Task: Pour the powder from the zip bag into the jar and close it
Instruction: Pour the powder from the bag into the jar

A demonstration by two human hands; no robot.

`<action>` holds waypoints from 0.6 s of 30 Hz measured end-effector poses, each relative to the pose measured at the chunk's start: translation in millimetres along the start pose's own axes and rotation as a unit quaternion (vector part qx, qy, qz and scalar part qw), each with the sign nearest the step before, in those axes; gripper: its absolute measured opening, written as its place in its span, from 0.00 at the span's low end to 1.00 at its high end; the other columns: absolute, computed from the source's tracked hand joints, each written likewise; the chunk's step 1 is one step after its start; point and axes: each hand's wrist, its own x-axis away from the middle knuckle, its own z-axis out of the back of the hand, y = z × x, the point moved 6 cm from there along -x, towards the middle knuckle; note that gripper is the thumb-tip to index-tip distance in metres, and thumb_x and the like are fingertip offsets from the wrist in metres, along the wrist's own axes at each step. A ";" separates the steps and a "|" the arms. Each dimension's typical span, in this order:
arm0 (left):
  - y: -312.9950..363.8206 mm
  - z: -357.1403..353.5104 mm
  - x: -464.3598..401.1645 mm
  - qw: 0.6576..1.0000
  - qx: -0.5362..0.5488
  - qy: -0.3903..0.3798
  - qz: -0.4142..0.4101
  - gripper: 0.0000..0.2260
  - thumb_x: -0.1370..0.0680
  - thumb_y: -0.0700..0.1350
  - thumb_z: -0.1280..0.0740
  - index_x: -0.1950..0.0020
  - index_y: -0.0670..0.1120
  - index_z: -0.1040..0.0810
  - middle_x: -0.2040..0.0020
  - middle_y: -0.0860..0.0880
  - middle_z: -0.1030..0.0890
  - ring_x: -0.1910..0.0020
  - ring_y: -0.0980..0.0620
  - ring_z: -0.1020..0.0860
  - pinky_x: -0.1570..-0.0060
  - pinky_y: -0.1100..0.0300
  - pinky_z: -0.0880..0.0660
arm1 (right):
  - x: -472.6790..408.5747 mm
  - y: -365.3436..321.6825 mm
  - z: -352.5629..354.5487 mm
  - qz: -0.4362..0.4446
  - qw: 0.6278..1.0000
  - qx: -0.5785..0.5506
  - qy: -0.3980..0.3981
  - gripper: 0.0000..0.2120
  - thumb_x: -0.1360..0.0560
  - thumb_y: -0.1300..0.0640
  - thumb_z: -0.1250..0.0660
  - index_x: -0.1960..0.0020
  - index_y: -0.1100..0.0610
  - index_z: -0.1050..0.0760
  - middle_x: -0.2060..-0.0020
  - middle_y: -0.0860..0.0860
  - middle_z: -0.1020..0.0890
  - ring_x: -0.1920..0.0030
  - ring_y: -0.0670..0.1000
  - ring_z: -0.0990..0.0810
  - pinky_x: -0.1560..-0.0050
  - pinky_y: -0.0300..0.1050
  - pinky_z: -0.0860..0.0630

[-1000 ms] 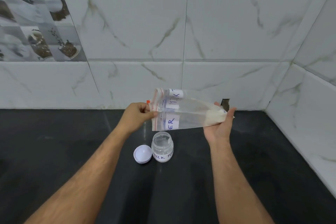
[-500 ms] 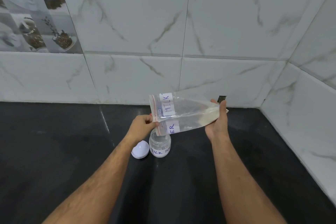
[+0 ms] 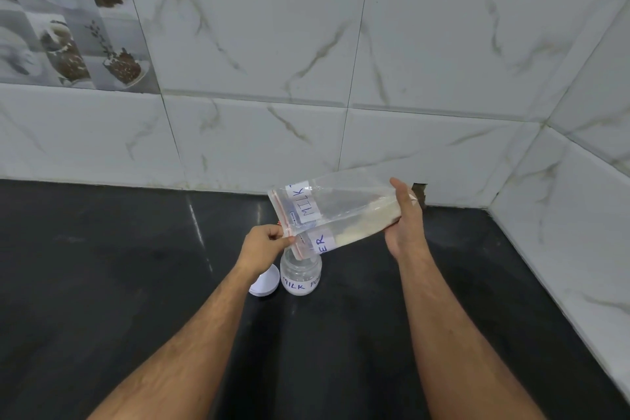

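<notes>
While my left hand (image 3: pixel 264 244) pinches the mouth edge of the zip bag (image 3: pixel 335 215) just above the open jar (image 3: pixel 301 274), my right hand (image 3: pixel 405 222) grips the bag's bottom, where the powder (image 3: pixel 375 218) sits. The white lid (image 3: pixel 264 283) lies beside the jar on the black counter (image 3: pixel 102 283).

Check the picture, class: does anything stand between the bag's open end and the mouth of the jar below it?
Nothing visible does. The bag hangs with its open end just above the jar, whose lid lies off to the side on the counter.
</notes>
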 end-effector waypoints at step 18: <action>-23.9 -3.2 6.3 0.998 0.059 0.006 0.016 0.14 0.24 0.40 0.27 0.57 0.28 0.24 0.63 0.43 0.27 0.62 0.47 0.31 0.57 0.53 0.31 | 8.0 -17.9 -37.0 0.048 0.989 0.128 -0.065 0.28 0.35 0.42 0.22 0.37 0.46 0.25 0.35 0.57 0.21 0.40 0.53 0.17 0.51 0.41 0.18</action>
